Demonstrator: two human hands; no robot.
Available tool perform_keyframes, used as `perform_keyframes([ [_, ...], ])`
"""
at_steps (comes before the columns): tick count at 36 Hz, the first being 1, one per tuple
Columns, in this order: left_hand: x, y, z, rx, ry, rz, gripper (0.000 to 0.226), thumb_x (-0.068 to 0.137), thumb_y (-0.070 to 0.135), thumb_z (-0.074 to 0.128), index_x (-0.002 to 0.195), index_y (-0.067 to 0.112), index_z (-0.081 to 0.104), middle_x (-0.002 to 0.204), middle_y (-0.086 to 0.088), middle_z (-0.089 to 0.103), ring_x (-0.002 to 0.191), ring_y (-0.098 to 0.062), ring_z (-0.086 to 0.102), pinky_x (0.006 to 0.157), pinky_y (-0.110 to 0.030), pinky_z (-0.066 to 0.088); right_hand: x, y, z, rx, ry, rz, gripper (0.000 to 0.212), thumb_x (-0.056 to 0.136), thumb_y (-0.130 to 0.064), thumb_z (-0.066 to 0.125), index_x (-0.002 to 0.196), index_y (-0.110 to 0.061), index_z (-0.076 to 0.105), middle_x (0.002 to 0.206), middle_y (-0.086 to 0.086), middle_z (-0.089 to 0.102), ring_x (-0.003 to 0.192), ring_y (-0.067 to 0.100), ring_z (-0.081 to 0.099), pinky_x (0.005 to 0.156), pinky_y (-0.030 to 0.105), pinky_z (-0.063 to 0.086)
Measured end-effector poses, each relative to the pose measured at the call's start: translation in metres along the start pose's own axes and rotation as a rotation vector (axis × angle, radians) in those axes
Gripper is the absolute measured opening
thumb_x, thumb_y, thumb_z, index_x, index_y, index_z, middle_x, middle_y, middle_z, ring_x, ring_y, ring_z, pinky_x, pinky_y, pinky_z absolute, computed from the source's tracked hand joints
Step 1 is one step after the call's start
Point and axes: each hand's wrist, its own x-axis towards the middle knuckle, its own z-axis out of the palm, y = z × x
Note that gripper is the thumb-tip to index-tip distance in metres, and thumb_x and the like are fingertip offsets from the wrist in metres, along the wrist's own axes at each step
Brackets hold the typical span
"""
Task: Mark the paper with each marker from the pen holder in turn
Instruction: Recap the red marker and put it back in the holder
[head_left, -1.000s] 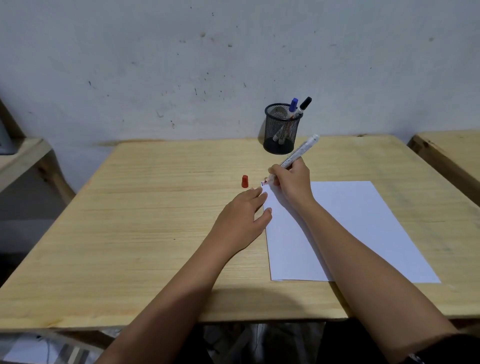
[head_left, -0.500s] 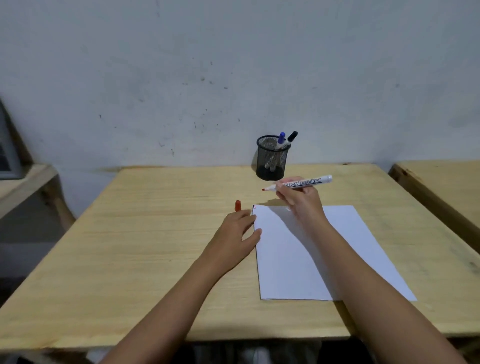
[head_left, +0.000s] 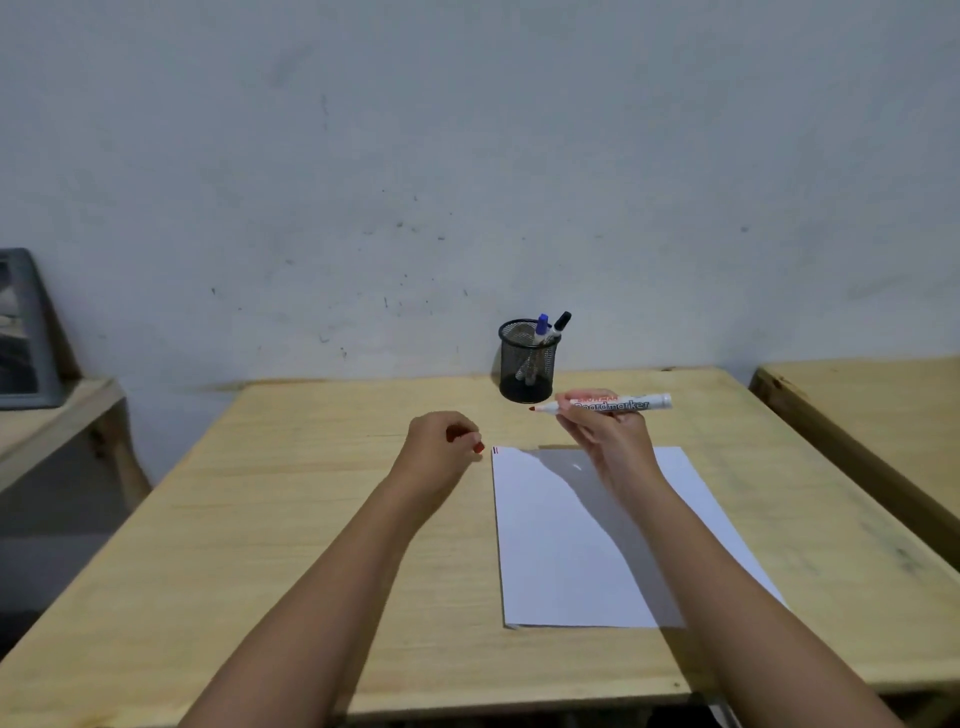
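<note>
A white sheet of paper lies on the wooden table, with small red marks at its far left corner. My right hand holds an uncapped red board marker level above the paper's far edge, tip pointing left. My left hand is curled around the red cap, just left of the paper's corner. A black mesh pen holder stands at the back of the table, holding a blue-capped marker and a black-capped marker.
A second wooden table stands to the right, across a narrow gap. A lower wooden surface with a grey framed object sits at the left. A pale wall rises behind the table.
My right hand lifted the red marker off the paper's corner and turned it level. My left hand moved off the paper and closed on the red cap that stood on the table.
</note>
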Motion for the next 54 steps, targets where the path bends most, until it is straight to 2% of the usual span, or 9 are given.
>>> perform_keyframes([
  [3,0.001,0.01,-0.002,-0.339,0.0,-0.046,0.007,0.087,0.004,0.061,0.09,0.004,0.068,0.084,-0.005,0.068,0.078,-0.015,0.065,0.062,-0.009,0.052,-0.001,-0.002,0.001,0.024,-0.008,-0.004,0.014,0.08,0.008,0.063,0.077,-0.006,0.063,0.074,0.005,0.069,0.08,0.015,0.069,0.087,0.024,0.055],
  [6,0.002,0.018,0.0,-0.585,-0.025,-0.078,0.008,0.086,0.005,0.063,0.091,0.006,0.069,0.096,-0.009,0.068,0.08,-0.009,0.068,0.076,-0.011,0.054,-0.004,-0.003,0.005,0.036,-0.028,-0.021,0.015,0.08,0.008,0.063,0.077,-0.007,0.064,0.072,0.003,0.07,0.082,0.016,0.068,0.087,0.024,0.055],
  [9,0.0,0.024,0.005,-0.71,-0.063,-0.082,0.008,0.086,0.002,0.062,0.089,0.005,0.068,0.091,-0.007,0.068,0.076,-0.005,0.068,0.075,-0.012,0.054,-0.007,-0.005,0.009,0.05,-0.045,-0.032,0.013,0.081,0.007,0.063,0.079,-0.006,0.063,0.073,0.005,0.069,0.08,0.014,0.07,0.086,0.023,0.056],
  [20,-0.011,0.04,0.008,-0.801,-0.146,-0.045,0.009,0.084,0.003,0.065,0.089,0.008,0.071,0.09,-0.007,0.07,0.082,-0.01,0.069,0.086,-0.017,0.054,-0.014,-0.013,0.017,0.065,-0.135,-0.004,0.012,0.081,0.007,0.061,0.083,-0.004,0.062,0.074,0.006,0.072,0.081,0.015,0.07,0.08,0.02,0.056],
  [32,-0.019,0.034,0.004,-0.797,-0.1,0.039,0.009,0.083,0.003,0.065,0.09,0.006,0.071,0.092,-0.01,0.07,0.08,-0.011,0.07,0.082,-0.017,0.055,-0.017,-0.013,0.021,-0.052,-0.181,-0.023,0.014,0.076,0.006,0.068,0.083,-0.006,0.066,0.084,0.008,0.073,0.09,0.02,0.068,0.085,0.024,0.056],
  [39,-0.011,0.041,-0.01,-0.849,-0.02,0.069,0.012,0.084,0.0,0.062,0.09,0.006,0.069,0.088,-0.005,0.071,0.076,-0.009,0.07,0.077,-0.015,0.055,-0.01,-0.031,0.014,0.046,-0.188,0.041,0.024,0.079,0.003,0.064,0.103,0.006,0.064,0.089,0.011,0.074,0.086,0.019,0.071,0.088,0.022,0.054],
  [44,0.0,0.048,-0.021,-0.786,0.034,0.104,0.012,0.085,0.0,0.062,0.09,0.007,0.069,0.09,-0.005,0.069,0.078,-0.006,0.069,0.084,-0.018,0.055,-0.006,-0.034,0.002,-0.241,-0.178,0.009,0.024,0.07,-0.002,0.075,0.094,-0.003,0.072,0.09,0.012,0.071,0.084,0.019,0.067,0.084,0.023,0.056],
  [48,0.008,0.06,-0.017,-0.681,0.053,0.146,0.011,0.084,0.0,0.064,0.087,0.008,0.07,0.074,0.003,0.072,0.074,-0.01,0.069,0.083,-0.021,0.057,-0.004,-0.035,0.007,-0.639,-0.211,-0.064,0.016,0.069,0.003,0.076,0.08,-0.007,0.072,0.066,0.002,0.067,0.057,0.012,0.057,0.049,0.022,0.045],
  [54,0.02,0.078,0.0,-0.587,0.013,0.175,0.01,0.084,-0.001,0.064,0.091,0.006,0.068,0.084,-0.008,0.067,0.076,-0.014,0.067,0.075,-0.02,0.057,0.006,-0.037,0.013,-1.066,-0.27,-0.152,0.027,0.071,0.0,0.069,0.09,-0.018,0.063,0.079,-0.004,0.06,0.065,0.012,0.059,0.061,0.028,0.052],
])
